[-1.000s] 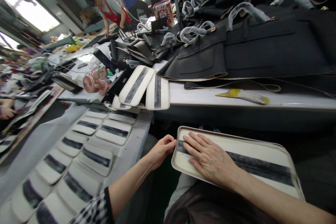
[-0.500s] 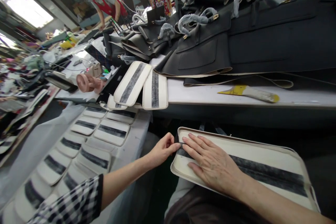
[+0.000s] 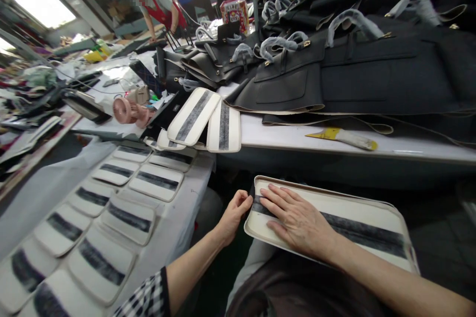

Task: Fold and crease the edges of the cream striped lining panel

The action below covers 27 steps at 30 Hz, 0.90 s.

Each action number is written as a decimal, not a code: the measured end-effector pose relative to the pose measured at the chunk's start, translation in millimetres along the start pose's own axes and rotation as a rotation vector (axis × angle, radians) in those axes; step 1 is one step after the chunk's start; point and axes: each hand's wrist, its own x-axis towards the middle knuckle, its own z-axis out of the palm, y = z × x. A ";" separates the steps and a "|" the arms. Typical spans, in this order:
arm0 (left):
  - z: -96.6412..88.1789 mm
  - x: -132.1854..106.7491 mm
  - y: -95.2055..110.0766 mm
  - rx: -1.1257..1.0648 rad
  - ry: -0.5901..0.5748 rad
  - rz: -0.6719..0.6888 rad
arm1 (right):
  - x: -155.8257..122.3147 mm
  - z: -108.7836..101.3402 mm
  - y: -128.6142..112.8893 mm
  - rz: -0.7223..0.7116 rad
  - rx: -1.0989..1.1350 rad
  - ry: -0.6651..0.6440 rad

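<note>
A long cream panel (image 3: 366,218) with rounded corners, a raised rim and a dark band down its middle lies over my lap. My right hand (image 3: 303,220) rests flat on its left part, fingers stretched out. At the panel's left end, my left hand (image 3: 235,213) is closed, thumb and forefinger pinching the rim where the dark band meets it. A small dark bit shows by those fingertips; what exactly it is, I cannot make out.
Several smaller banded panels (image 3: 155,182) lie in rows on a low table to the left. Above it, two more panels (image 3: 224,126) overlap the bench edge. Black bags (image 3: 366,77), a yellow-and-white tool (image 3: 340,137) and a pink fan (image 3: 126,110) occupy the bench. People work beyond.
My left hand has shifted slightly, with the wrist lower, and still pinches at the panel's end. The right hand stays flat on the panel. The camera view has moved a little.
</note>
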 end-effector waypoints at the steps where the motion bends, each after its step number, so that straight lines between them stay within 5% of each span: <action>1: -0.2 -1.4 -1.0 -0.041 -0.012 -0.013 | -0.2 0.0 -0.3 0.000 -0.002 -0.004; 4: -1.2 -2.8 -3.1 -0.041 -0.003 0.020 | 0.1 0.3 -0.2 0.001 0.015 -0.008; 9: -5.3 4.2 -4.5 0.301 0.075 0.219 | 2.7 -2.0 2.4 0.028 0.100 -0.018; 13: -8.3 10.4 -3.3 0.526 0.022 0.337 | 2.9 -10.0 3.7 0.054 0.183 -0.066; 21: -1.3 17.9 38.2 1.240 -0.165 0.958 | -3.8 -28.1 0.0 0.078 0.316 -0.044; 27: 13.8 20.9 61.4 1.290 -0.307 0.783 | -3.4 -28.9 6.9 0.088 0.546 0.126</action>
